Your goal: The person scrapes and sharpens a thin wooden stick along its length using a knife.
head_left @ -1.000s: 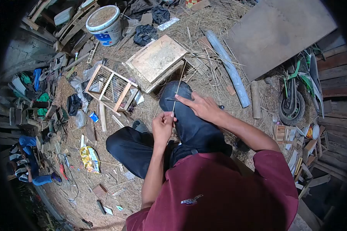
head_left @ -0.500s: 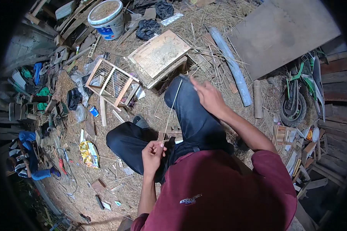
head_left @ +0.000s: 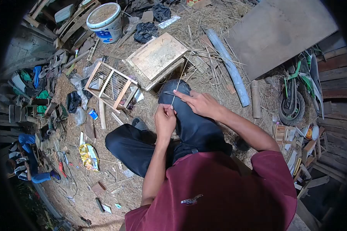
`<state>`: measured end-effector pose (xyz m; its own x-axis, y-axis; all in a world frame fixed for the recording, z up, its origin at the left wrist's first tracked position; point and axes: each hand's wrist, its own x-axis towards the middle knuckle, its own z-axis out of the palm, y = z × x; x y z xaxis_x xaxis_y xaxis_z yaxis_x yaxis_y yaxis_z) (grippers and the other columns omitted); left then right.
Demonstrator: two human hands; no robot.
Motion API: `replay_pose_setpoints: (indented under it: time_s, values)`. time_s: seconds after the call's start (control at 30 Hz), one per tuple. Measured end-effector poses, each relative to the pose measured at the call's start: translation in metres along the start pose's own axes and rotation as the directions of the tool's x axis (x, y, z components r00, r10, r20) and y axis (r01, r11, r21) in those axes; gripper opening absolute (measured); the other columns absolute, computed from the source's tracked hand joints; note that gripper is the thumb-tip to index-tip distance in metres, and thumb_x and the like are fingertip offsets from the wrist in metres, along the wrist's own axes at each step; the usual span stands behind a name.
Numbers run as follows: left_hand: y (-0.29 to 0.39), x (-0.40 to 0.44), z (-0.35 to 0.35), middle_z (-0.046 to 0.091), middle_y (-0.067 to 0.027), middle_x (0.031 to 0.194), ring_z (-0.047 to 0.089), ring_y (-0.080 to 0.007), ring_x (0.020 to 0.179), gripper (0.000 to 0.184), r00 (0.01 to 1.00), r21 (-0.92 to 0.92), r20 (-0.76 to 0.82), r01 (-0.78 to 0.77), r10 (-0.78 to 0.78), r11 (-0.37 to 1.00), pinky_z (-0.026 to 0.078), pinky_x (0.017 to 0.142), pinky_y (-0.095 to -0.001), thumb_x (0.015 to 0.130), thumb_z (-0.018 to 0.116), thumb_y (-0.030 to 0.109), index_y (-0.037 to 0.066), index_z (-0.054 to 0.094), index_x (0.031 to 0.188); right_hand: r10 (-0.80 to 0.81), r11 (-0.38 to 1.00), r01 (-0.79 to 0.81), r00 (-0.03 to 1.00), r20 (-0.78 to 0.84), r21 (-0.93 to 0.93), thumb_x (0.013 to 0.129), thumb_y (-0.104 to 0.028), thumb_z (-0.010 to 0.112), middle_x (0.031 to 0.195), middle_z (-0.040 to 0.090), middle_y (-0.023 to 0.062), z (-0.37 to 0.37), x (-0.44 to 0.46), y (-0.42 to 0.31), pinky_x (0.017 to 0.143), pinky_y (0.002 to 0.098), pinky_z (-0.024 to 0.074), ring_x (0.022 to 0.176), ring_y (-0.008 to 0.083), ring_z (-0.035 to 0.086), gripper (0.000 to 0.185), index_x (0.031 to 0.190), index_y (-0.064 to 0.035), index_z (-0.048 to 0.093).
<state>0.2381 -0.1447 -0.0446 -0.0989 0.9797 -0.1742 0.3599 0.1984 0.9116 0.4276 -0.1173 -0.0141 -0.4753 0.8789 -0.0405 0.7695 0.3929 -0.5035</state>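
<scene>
My left hand [head_left: 165, 120] pinches a thin bamboo stick [head_left: 182, 72] above my raised right knee. The stick slants up and away from the fingertips, past the near side of the wooden box. My right hand [head_left: 202, 104] is closed round a knife, its index finger stretched along the back. The dark knife blade [head_left: 168, 93] points left and crosses the stick just beyond my left fingertips. The knife's handle is hidden in my palm.
Ahead stands a wooden box [head_left: 158, 57] with a slatted wooden cage [head_left: 111, 85] beside it. A bucket [head_left: 104, 24], a grey-blue pipe [head_left: 228, 69] and a large board [head_left: 281, 34] lie farther out. A motorbike wheel [head_left: 292, 107] is at right; another person [head_left: 27, 158] sits far left.
My left hand has moved forward along my thigh, with the stick now reaching out toward the box. My right hand has drawn back slightly with the knife, so both hands are close together.
</scene>
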Motion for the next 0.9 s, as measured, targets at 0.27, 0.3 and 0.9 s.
replay_pose_setpoints:
  time_s: [0.27, 0.3, 0.9]
  values:
    - [-0.008, -0.042, -0.020, 0.061, -0.0055, 0.068, 0.056, -0.0082, 0.060, 0.009, 0.998, -0.019, 0.022, 0.067, -0.066, 0.998, 0.044, 0.054, -0.0249, 0.096, 0.056, 0.007, -0.001, 0.057, 0.091, 0.077, 0.997, -0.077, 0.997, -0.001, -0.004, 0.095, -0.018, 0.052, 0.076, 0.056, 0.0182, 0.003, -0.002, 0.004, 0.061, 0.0473, 0.0519, 0.066, 0.0386, 0.061, 0.057, 0.147, -0.0349, 0.037]
    - [-0.013, -0.050, -0.025, 0.061, -0.0048, 0.069, 0.055, -0.0075, 0.060, 0.009, 0.996, -0.056, 0.030, 0.085, -0.083, 0.995, 0.043, 0.055, -0.0244, 0.096, 0.055, 0.006, -0.001, 0.057, 0.091, 0.077, 0.997, -0.077, 0.997, -0.016, -0.007, 0.096, -0.018, 0.052, 0.076, 0.057, 0.0193, 0.002, -0.003, 0.004, 0.062, 0.0476, 0.0517, 0.067, 0.0390, 0.061, 0.056, 0.147, -0.0344, 0.037]
    - [0.003, 0.005, -0.003, 0.062, -0.0052, 0.072, 0.055, -0.0076, 0.061, 0.006, 0.998, -0.257, 0.052, 0.044, -0.032, 0.965, 0.043, 0.057, -0.0223, 0.096, 0.054, 0.003, -0.001, 0.056, 0.093, 0.032, 0.999, -0.034, 0.997, 0.076, 0.025, 0.096, -0.017, 0.047, 0.077, 0.062, 0.0240, 0.007, -0.003, 0.003, 0.064, 0.0515, 0.0523, 0.070, 0.0422, 0.064, 0.063, 0.152, -0.0353, 0.024]
